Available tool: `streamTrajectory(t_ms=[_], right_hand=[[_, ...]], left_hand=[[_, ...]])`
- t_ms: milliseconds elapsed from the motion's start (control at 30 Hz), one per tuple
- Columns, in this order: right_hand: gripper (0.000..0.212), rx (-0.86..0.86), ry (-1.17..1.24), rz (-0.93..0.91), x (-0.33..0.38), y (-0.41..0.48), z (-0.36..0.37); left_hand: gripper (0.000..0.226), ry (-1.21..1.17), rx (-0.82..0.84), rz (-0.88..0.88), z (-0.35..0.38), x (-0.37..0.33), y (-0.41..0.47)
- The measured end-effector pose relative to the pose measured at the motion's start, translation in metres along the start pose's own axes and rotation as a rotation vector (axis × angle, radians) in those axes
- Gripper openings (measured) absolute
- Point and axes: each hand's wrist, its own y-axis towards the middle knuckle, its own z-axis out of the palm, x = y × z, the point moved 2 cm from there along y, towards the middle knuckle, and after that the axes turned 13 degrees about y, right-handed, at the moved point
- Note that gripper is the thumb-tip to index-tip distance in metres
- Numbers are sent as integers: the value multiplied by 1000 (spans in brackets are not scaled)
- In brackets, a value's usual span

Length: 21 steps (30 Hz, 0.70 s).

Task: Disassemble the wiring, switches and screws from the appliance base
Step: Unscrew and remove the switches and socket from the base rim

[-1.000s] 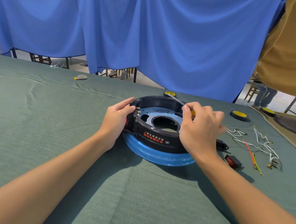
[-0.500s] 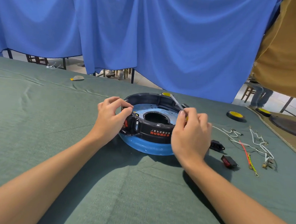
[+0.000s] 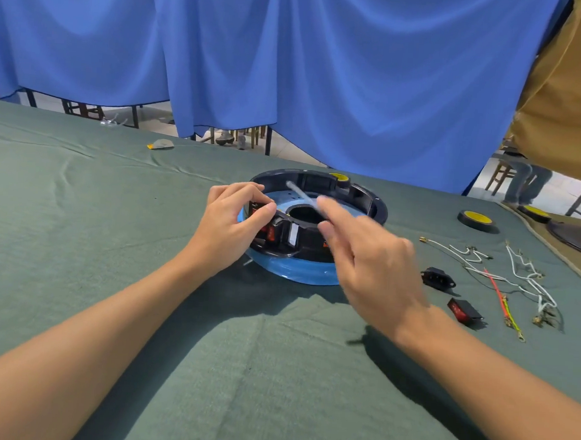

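A black appliance base [image 3: 309, 249] ringed in bright blue stands on a plain dark-green cloth [image 3: 113, 244] before a solid blue curtain [image 3: 324, 70]. At its three o'clock lie a black socket [image 3: 437, 278], a red-faced black switch [image 3: 464, 309], white wires [image 3: 528, 276] and a red-to-yellow-green wire [image 3: 500, 298]; at two o'clock, a black disc [image 3: 477, 220] with a yellow centre.
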Motion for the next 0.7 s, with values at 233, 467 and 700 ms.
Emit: streamTrajectory(t_ms=[233,467,700], right_hand=[[24,27,-21,-17,6,-26,7],[27,68,-56,36,4,-26,2],[33,166,-80,34,5,-25,3]], left_hand=[[15,-5,32,13,-2,1,-2],[20,-2,28,16,-2,-1,-1],[22,1,27,15,2,0,-1]])
